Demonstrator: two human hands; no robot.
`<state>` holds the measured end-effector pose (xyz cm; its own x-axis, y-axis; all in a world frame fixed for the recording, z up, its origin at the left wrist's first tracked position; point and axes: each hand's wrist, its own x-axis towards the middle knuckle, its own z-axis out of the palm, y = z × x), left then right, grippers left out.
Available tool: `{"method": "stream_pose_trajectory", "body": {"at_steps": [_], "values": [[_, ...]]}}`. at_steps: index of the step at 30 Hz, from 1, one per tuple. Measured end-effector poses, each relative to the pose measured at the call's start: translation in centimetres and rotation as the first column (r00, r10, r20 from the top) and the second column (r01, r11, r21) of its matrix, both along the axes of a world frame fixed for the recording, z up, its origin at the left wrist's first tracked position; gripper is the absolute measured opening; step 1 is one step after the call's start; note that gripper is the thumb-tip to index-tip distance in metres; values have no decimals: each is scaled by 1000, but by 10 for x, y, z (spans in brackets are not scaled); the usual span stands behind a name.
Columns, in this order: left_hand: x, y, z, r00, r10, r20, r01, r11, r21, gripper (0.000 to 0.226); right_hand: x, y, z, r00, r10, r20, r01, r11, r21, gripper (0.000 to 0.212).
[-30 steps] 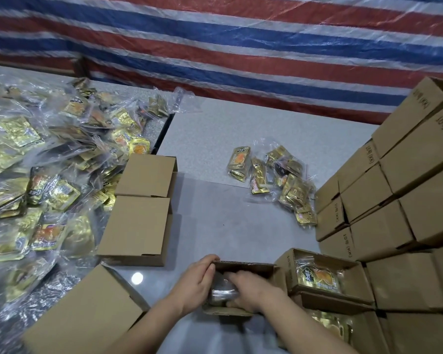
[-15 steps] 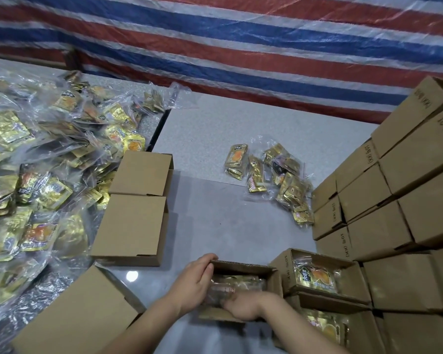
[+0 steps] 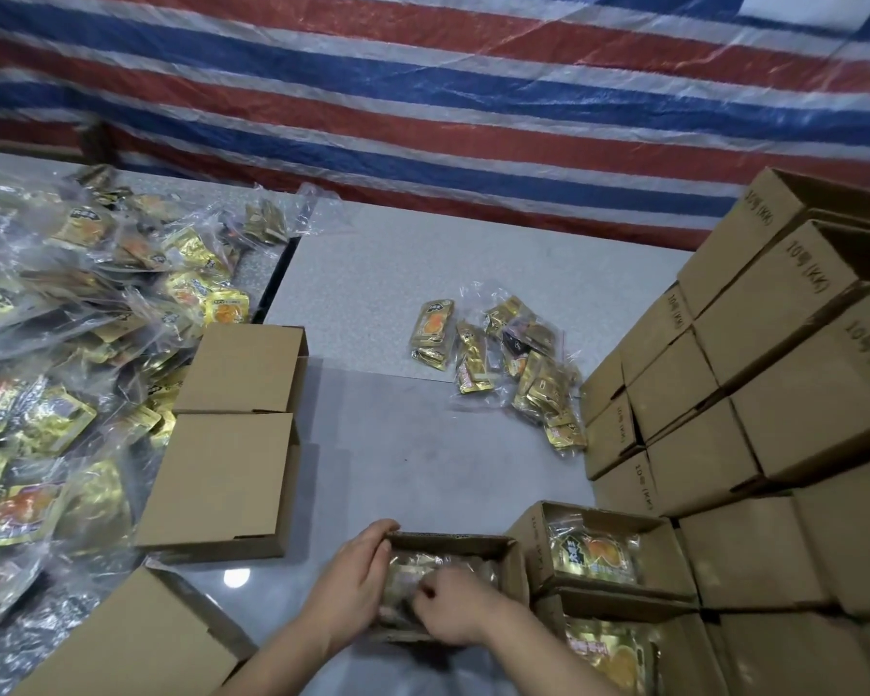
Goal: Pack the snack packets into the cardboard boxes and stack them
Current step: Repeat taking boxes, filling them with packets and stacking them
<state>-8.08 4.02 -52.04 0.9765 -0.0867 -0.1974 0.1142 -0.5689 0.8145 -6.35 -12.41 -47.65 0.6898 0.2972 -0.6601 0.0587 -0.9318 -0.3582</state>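
Boxes (image 3: 222,474): matt brown cardboard. Snack packets (image 3: 533,364): glossy gold foil in clear crinkled plastic. Table (image 3: 413,444): smooth grey, slightly reflective. Tarp (image 3: 423,92): woven plastic.

Gold snack packets (image 3: 51,424), brown cardboard boxes (image 3: 222,484), red-blue-white striped tarp (image 3: 423,92).

Makeshift packing workshop, striped tarp wall (image 3: 423,92) far, stacked cardboard boxes (image 3: 774,394) right, bagged snack packets (image 3: 61,344) heaped left

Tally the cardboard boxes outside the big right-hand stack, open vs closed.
Open boxes, packets inside: 3
Closed boxes: 3
Total: 6
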Motion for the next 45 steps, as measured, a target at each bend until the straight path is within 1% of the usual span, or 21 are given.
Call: {"method": "stream_pose_trajectory", "body": {"at_steps": [2, 3, 5, 8, 10, 11, 12, 13, 14, 16, 18, 22, 26, 30, 35, 38, 41, 45], "values": [[0, -2, -1, 1000, 4, -5, -4, 1000, -3, 30, 1, 2, -1, 998, -12, -60, 12, 1000, -13, 48], [0, -2, -1, 1000, 11, -3, -11, 1000, -4, 27, 3, 2, 0, 998, -9, -65, 8, 1000, -12, 49], [5, -2, 1, 1000, 27, 7, -27, 1000, -4, 21, 6, -1, 6, 1000, 1, -16, 0, 1000, 8, 46], [21, 0, 3, 999, 47, 6, -47, 999, -14, 19, 17, -12, 18, 979, -40, 200, 26, 997, 74, 29], [37, 2, 6, 998, 53, -15, -54, 998, -36, 18, 32, -20, 26, 920, -45, 390, 9, 996, 93, 24], [45, 2, 8, 998, 57, -32, -58, 997, -46, 17, 41, -24, 29, 882, -33, 470, -11, 996, 91, 26], [53, 2, 9, 997, 62, -46, -64, 997, -46, 17, 51, -27, 31, 855, -16, 519, -25, 997, 72, 31], [62, 2, 10, 996, 69, -50, -71, 997, -35, 16, 61, -30, 33, 848, 9, 530, -29, 999, 29, 38], [70, 1, 10, 996, 74, -47, -75, 997, -18, 16, 71, -33, 33, 859, 38, 511, -25, 999, -31, 43], [88, -2, 11, 995, 82, -50, -82, 997, 7, 17, 86, -37, 31, 892, 97, 441, -34, 988, -150, 46], [103, -4, 12, 994, 84, -64, -83, 996, 13, 18, 98, -40, 25, 899, 136, 417, -50, 976, -210, 48], [128, -7, 10, 991, 121, -50, -120, 993, 22, 18, 119, -42, 15, 882, 132, 452, -48, 980, -193, 57], [150, -19, 8, 988, 150, -30, -149, 989, 15, 17, 141, -54, 13, 886, 115, 449, -40, 984, -174, 65], [168, -56, 7, 996, 92, -21, -92, 995, 24, 23, 150, -92, 14, 896, 73, 439, 13, 982, -189, 69], [173, -117, 4, 999, 34, -4, -34, 999, -19, 26, 149, -143, 17, 909, -27, 417, 127, 968, -214, 79], [175, -145, 4, 1000, -14, -10, 14, 999, -30, 27, 146, -165, 15, 909, -75, 409, 185, 954, -235, 79], [174, -169, 5, 997, -72, 11, 72, 997, -8, 29, 140, -182, 13, 916, -118, 385, 237, 930, -280, 81], [168, -188, 3, 996, -81, 30, 81, 997, -9, 30, 132, -196, 7, 908, -136, 396, 269, 913, -305, 81]]}}
